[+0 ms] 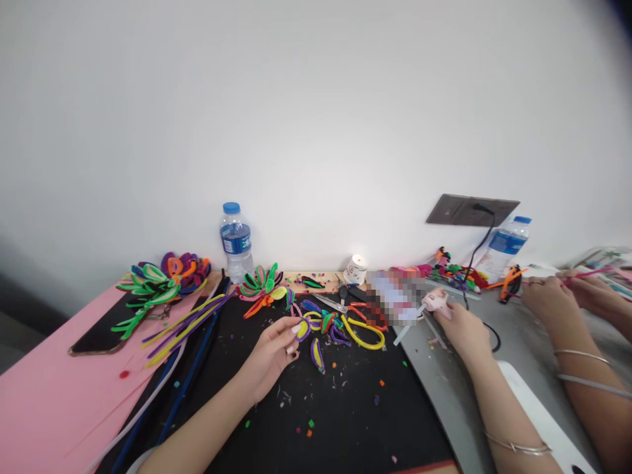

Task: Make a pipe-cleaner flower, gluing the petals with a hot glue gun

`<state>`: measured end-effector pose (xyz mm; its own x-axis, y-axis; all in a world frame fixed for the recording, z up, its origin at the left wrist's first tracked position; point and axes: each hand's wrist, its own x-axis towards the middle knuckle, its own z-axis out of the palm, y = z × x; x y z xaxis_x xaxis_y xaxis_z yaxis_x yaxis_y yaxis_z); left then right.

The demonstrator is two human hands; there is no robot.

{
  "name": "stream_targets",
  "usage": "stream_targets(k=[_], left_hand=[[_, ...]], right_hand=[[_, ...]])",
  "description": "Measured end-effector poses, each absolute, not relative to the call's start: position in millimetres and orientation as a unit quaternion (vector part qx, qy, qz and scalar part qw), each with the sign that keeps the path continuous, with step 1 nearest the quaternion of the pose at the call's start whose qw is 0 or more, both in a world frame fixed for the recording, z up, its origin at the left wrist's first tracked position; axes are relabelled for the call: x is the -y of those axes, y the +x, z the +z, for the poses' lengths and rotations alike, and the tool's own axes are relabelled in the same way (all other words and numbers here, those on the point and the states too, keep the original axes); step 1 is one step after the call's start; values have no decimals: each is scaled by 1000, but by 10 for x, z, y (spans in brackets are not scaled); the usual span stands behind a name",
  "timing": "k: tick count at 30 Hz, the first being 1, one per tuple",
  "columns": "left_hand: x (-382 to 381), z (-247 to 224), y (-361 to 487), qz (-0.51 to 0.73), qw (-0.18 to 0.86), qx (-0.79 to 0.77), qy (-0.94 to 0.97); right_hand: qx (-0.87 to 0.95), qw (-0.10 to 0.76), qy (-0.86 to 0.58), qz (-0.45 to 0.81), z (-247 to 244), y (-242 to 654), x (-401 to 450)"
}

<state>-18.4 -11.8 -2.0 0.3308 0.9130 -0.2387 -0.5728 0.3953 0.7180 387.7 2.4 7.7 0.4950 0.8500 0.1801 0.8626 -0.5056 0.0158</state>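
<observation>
My left hand (276,349) pinches a yellow and purple pipe-cleaner petal (302,331) over the black mat (355,421). A similar loose petal (317,355) lies just below it on the mat. My right hand (464,329) is closed around a small pale pink hot glue gun (436,301), with its fingers partly hidden. Between my hands are yellow-handled scissors (365,334) and a colourful pipe-cleaner piece (332,322). A bunch of green and orange pipe-cleaner loops (261,286) lies behind my left hand.
Yellow and purple pipe cleaners (185,329), a phone (99,332) and a pipe-cleaner bouquet (170,276) lie left. A water bottle (236,243) and paper cup (355,270) stand by the wall. A black cord (478,247) hangs from the socket. A co-worker's hands (553,306) work at right.
</observation>
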Motion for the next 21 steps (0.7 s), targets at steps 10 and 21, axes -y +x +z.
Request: stream_targets(k=[10, 21], left_hand=[[70, -58, -177, 518, 747, -336, 249], [71, -116, -145, 522, 716, -378, 268]], right_hand=[[508, -36, -858, -68, 269, 3937, 46], [791, 231, -567, 5, 1114, 1665, 241]])
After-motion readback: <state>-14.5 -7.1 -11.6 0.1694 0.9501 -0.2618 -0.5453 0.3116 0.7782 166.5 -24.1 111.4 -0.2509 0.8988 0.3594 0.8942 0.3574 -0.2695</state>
